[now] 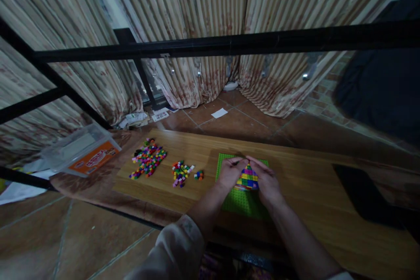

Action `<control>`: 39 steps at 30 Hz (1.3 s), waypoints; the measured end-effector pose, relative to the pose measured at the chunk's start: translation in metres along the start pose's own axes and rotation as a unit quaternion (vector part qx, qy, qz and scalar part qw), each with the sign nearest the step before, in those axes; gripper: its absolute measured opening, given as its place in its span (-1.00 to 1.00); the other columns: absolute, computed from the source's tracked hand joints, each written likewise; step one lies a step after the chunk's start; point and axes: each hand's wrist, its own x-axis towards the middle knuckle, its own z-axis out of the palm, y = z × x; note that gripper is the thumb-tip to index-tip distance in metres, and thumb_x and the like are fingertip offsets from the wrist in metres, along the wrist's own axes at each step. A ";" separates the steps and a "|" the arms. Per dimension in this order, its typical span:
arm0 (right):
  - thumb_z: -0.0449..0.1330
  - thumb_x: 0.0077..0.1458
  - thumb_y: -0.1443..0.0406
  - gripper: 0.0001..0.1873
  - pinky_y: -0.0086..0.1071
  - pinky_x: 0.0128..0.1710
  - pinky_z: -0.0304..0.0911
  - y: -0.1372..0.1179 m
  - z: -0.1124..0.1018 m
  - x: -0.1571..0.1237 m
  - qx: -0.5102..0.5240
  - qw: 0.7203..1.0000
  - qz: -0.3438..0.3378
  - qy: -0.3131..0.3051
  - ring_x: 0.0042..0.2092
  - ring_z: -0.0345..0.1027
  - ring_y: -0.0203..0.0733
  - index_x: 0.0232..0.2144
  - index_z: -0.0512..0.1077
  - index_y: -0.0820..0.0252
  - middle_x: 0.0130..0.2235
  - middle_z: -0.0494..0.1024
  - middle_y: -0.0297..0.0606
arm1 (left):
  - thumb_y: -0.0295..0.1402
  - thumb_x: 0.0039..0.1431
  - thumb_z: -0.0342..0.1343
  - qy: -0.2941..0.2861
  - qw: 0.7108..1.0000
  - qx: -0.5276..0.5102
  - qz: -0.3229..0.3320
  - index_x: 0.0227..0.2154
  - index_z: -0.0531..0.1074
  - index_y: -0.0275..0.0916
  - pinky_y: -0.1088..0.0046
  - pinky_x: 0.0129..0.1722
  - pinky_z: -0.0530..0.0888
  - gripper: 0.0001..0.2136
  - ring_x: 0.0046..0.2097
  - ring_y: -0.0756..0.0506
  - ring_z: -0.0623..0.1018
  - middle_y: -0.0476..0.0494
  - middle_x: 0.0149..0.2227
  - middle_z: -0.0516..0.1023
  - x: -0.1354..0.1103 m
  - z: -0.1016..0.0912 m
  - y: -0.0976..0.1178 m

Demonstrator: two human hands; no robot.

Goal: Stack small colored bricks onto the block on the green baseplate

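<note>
A cone-shaped build of colourful toy bricks point(246, 180), with yellow, blue, red and purple rows, stands over a green studded baseplate point(241, 206). My left hand point(230, 171) curls around its left side, and my right hand point(267, 179) wraps its right side. The fingertips of both hands come together near the narrow top, where something dark shows by the left fingers; I cannot make it out. The far side of the build is hidden.
On the wooden table point(305, 192), a large pile of loose bricks point(149, 159), a smaller pile point(180, 173) and a little cluster point(199, 175) lie to the left. A clear plastic box point(82, 151) stands beyond the left end. A black flat object point(364, 197) lies at right.
</note>
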 end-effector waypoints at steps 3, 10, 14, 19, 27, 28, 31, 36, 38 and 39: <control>0.36 -0.15 0.06 -0.59 -0.20 -0.19 0.44 -0.001 -0.003 -0.002 0.003 1.000 0.010 -0.022 -0.19 0.53 -0.06 -0.22 0.58 0.07 -0.21 0.65 -0.26 | -0.08 -0.03 0.22 0.007 1.000 0.021 0.014 -0.57 0.52 -0.26 0.50 -0.50 0.31 -0.69 -0.55 0.04 0.34 0.03 -0.61 0.43 -0.002 0.001 0.000; 0.34 -0.13 -0.01 -0.36 -0.14 0.02 0.33 -0.014 -0.017 0.000 -0.055 0.998 -0.008 -0.025 0.01 0.44 -0.03 -0.01 0.47 0.10 -0.04 0.58 -0.19 | -0.04 0.11 0.15 0.056 0.991 0.089 0.078 -0.30 0.54 -0.22 0.42 -0.18 0.47 -0.67 -0.21 -0.11 0.55 -0.09 -0.36 0.60 -0.017 -0.005 0.015; 0.32 -0.11 0.00 -0.45 -0.12 0.04 0.29 -0.044 -0.018 -0.018 -0.154 0.979 -0.113 0.069 -0.03 0.45 -0.04 -0.10 0.51 0.17 -0.10 0.60 -0.16 | -0.12 0.24 0.02 0.108 0.965 0.189 0.149 -0.17 0.52 -0.22 0.32 -0.01 0.45 -0.68 -0.09 -0.14 0.56 -0.18 -0.18 0.61 -0.043 -0.039 0.023; 0.15 0.10 0.07 -0.67 -0.27 -0.09 0.36 -0.052 0.009 -0.078 -0.276 0.937 -0.215 -0.018 -0.13 0.48 -0.13 -0.19 0.54 0.11 -0.14 0.61 -0.21 | -0.24 0.24 0.02 0.267 0.894 0.307 0.186 -0.11 0.48 -0.23 0.26 -0.03 0.46 -0.74 -0.09 -0.15 0.54 -0.20 -0.15 0.58 -0.090 -0.132 0.018; -0.03 0.16 0.39 -0.64 -0.27 -0.14 0.35 0.033 0.078 -0.074 -0.487 0.818 -0.259 -0.165 -0.19 0.47 -0.16 -0.08 0.47 0.17 -0.18 0.55 -0.17 | -0.45 0.25 -0.07 0.286 0.758 0.556 0.187 -0.11 0.44 -0.27 0.14 0.00 0.47 -0.76 -0.04 -0.22 0.49 -0.26 -0.08 0.52 -0.112 -0.208 0.007; -0.04 0.14 0.43 -0.61 -0.26 -0.10 0.33 0.039 0.084 -0.065 -0.505 0.804 -0.265 -0.169 -0.16 0.46 -0.16 -0.08 0.47 0.16 -0.15 0.54 -0.16 | -0.46 0.25 -0.08 0.279 0.752 0.565 0.191 -0.09 0.43 -0.27 0.16 0.00 0.47 -0.75 -0.03 -0.21 0.48 -0.26 -0.06 0.51 -0.110 -0.207 0.005; -0.02 0.08 0.51 -0.57 -0.28 -0.07 0.30 0.047 0.098 -0.042 -0.526 0.776 -0.280 -0.206 -0.12 0.43 -0.18 -0.08 0.47 0.15 -0.14 0.52 -0.18 | -0.50 0.26 -0.11 0.271 0.748 0.572 0.200 -0.02 0.40 -0.27 0.18 0.02 0.47 -0.71 -0.02 -0.19 0.47 -0.25 -0.03 0.49 -0.107 -0.205 0.002; 0.04 0.09 0.48 -0.69 -0.30 -0.11 0.28 0.049 0.106 -0.026 -0.533 0.757 -0.280 -0.252 -0.19 0.42 -0.22 -0.22 0.50 0.10 -0.21 0.49 -0.25 | -0.48 0.24 -0.05 0.279 0.767 0.545 0.193 -0.03 0.41 -0.25 0.17 0.04 0.46 -0.72 0.00 -0.19 0.46 -0.23 -0.03 0.49 -0.107 -0.205 0.002; 0.03 0.11 0.46 -0.73 -0.29 -0.13 0.28 0.050 0.106 -0.026 -0.535 0.756 -0.279 -0.253 -0.21 0.41 -0.22 -0.27 0.49 0.12 -0.24 0.47 -0.26 | -0.50 0.23 -0.06 0.283 0.782 0.521 0.190 -0.04 0.41 -0.24 0.16 0.05 0.45 -0.72 0.01 -0.19 0.47 -0.23 -0.04 0.49 -0.108 -0.206 0.004; 0.03 0.12 0.45 -0.74 -0.28 -0.13 0.28 0.050 0.106 -0.026 -0.535 0.757 -0.279 -0.250 -0.20 0.41 -0.21 -0.27 0.48 0.14 -0.24 0.47 -0.25 | -0.51 0.22 -0.06 0.289 0.791 0.505 0.189 -0.05 0.42 -0.24 0.16 0.06 0.45 -0.72 0.01 -0.19 0.47 -0.24 -0.04 0.49 -0.109 -0.206 0.005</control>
